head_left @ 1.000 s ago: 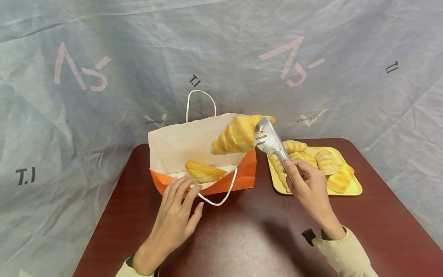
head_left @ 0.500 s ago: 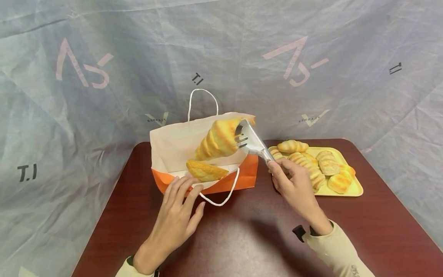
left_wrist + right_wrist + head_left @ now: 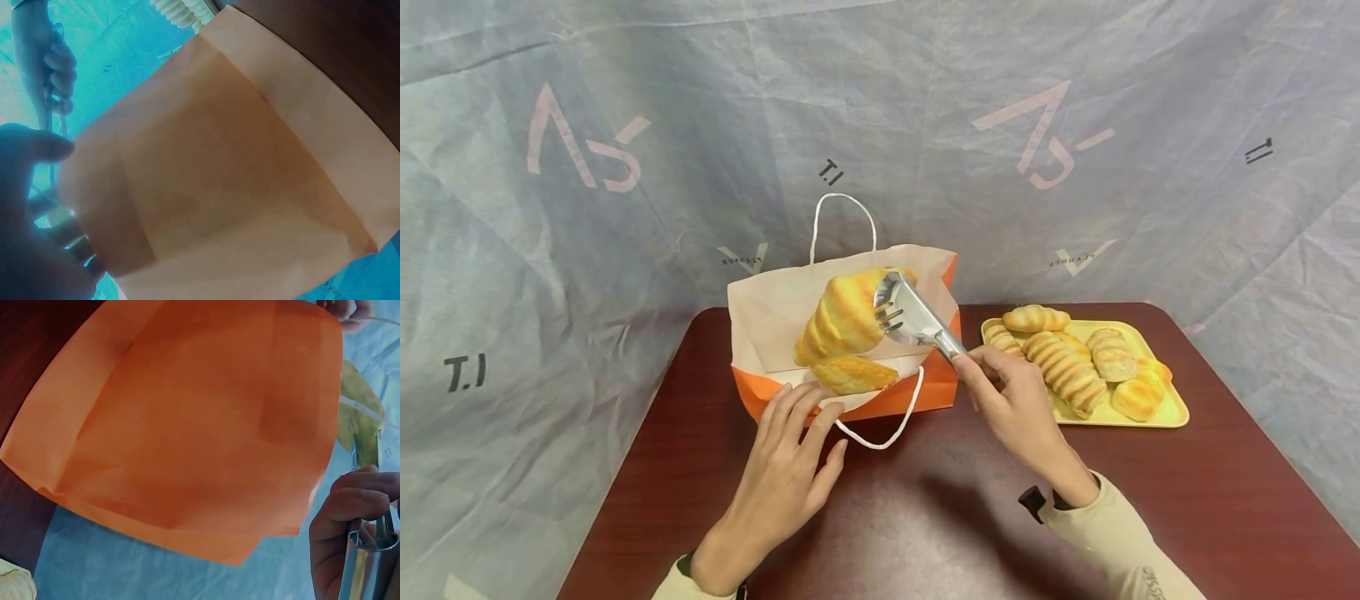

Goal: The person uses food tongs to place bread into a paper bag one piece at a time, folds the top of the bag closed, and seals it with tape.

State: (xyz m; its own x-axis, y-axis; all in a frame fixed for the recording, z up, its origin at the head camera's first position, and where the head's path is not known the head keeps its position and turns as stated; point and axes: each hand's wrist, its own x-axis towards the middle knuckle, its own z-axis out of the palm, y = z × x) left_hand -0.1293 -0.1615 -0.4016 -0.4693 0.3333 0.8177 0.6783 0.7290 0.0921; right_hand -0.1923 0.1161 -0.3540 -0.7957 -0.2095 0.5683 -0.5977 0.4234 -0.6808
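Note:
My right hand (image 3: 1015,408) grips metal serving tongs (image 3: 925,323) with a fork-like tip. Between the tongs' ends, a golden, ridged croissant-shaped bread roll (image 3: 841,321) hangs tilted in the mouth of an orange-and-white paper bag (image 3: 917,387). Just below the roll lies a flatter yellow pastry (image 3: 853,376) inside the bag, partly hidden by the front rim. My left hand (image 3: 786,458) rests its extended fingers over the bag's front rim, thumb apart. The orange bag wall (image 3: 206,425) fills most of the right wrist view, with the tongs' handle (image 3: 365,569) at lower right.
To the right, a yellow tray (image 3: 1165,414) bears several bread rolls, including a long ridged loaf (image 3: 1066,372). White cord handles (image 3: 880,444) stand at the bag's back and droop in front. A grey printed sheet (image 3: 925,125) hangs behind the dark red table (image 3: 880,533).
My right hand has moved left and slightly down, bringing the tongs and roll from beside the tray into the bag's mouth. My left hand has stayed at the rim.

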